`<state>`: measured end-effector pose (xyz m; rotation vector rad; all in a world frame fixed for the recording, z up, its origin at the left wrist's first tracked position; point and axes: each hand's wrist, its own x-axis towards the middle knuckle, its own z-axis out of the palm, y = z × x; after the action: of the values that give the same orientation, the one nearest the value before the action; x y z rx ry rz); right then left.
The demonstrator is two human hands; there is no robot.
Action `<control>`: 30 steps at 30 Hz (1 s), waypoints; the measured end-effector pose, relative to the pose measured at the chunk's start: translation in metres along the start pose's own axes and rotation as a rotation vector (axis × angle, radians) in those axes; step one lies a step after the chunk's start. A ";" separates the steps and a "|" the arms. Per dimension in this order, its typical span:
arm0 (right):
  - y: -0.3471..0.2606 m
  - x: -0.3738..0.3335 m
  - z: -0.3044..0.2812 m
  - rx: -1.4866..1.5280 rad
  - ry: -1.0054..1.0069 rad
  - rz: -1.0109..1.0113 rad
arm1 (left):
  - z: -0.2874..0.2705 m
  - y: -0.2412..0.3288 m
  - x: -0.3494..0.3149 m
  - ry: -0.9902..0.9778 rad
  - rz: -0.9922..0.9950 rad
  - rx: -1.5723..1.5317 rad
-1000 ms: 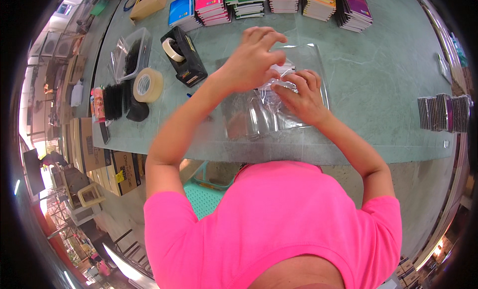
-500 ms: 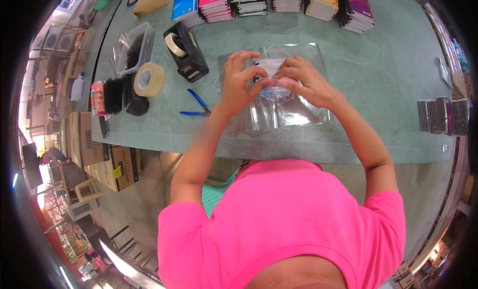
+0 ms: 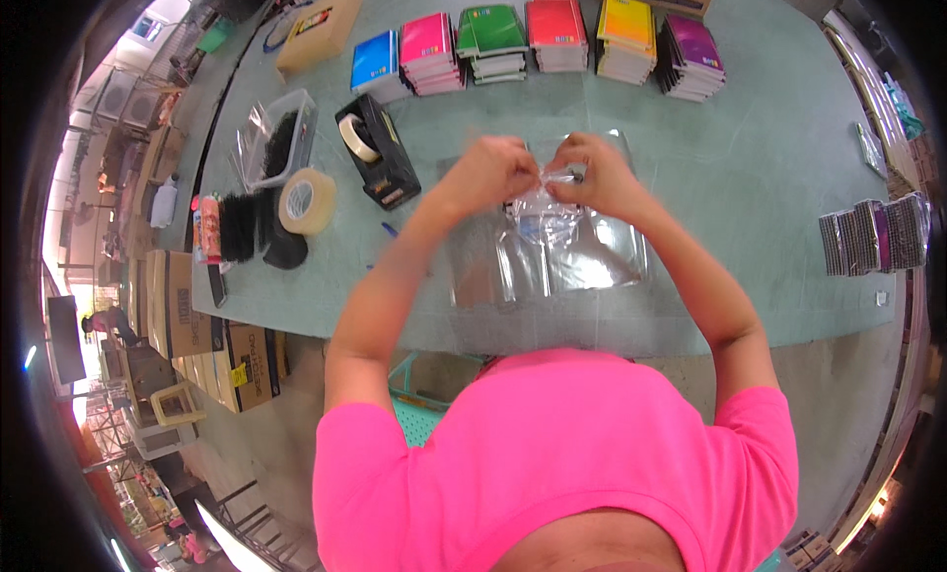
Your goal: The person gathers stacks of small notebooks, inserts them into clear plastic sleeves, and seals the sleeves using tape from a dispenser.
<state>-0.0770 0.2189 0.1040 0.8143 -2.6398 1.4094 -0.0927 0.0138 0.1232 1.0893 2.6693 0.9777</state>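
Clear plastic sheeting [image 3: 513, 261] lies on the green table, shiny and creased. At its far part a bunched-up fold of clear film [image 3: 546, 192] rises between my hands. My left hand [image 3: 496, 170], slightly smeared by motion, has its fingers drawn together on the film's left side. Opposite it, my right hand [image 3: 595, 176] pinches the film between thumb and fingers. Something small and pale with dark marks shows under the film, but its kind is hard to make out. Blue-handled pliers [image 3: 390, 231] are mostly hidden behind my left forearm.
Stacked notebooks [image 3: 493, 32] in several colours line the far side. To the left stand a black tape dispenser [image 3: 380, 153], a tape roll [image 3: 308, 201], a clear bin [image 3: 286, 143] and black brushes [image 3: 239, 227]. Wrapped dark stacks [image 3: 873, 237] sit at the right edge.
My hands have come closer together and pull the film up into a bunch. My left fingers, spread before, are now drawn in. The whole view has shifted, showing more of the table's far side.
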 end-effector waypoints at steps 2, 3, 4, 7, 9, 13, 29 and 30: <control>0.003 0.001 0.006 -0.110 -0.033 -0.066 | 0.007 0.004 0.001 0.004 0.065 0.191; 0.002 0.001 0.007 -0.175 -0.040 -0.102 | 0.013 0.007 -0.003 0.022 0.064 0.294; -0.005 0.003 0.008 -0.265 -0.083 -0.143 | 0.016 0.009 -0.011 0.005 0.055 0.373; -0.025 -0.008 0.013 -0.594 -0.119 -0.196 | 0.015 0.041 -0.027 0.091 0.020 0.357; -0.039 -0.026 0.012 -0.792 -0.204 -0.237 | 0.023 0.045 -0.037 0.117 0.039 0.477; -0.027 -0.058 0.021 -0.630 0.109 -0.392 | 0.046 0.041 -0.057 0.315 0.191 0.612; 0.001 -0.049 0.031 -0.180 0.099 -0.325 | 0.067 0.006 -0.091 0.612 0.118 0.676; 0.000 -0.049 0.029 -0.229 0.120 -0.300 | 0.057 -0.007 -0.092 0.655 0.043 0.750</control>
<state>-0.0286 0.2168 0.0734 1.0089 -2.4060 1.0278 -0.0110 -0.0210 0.0608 1.0417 3.7372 0.3347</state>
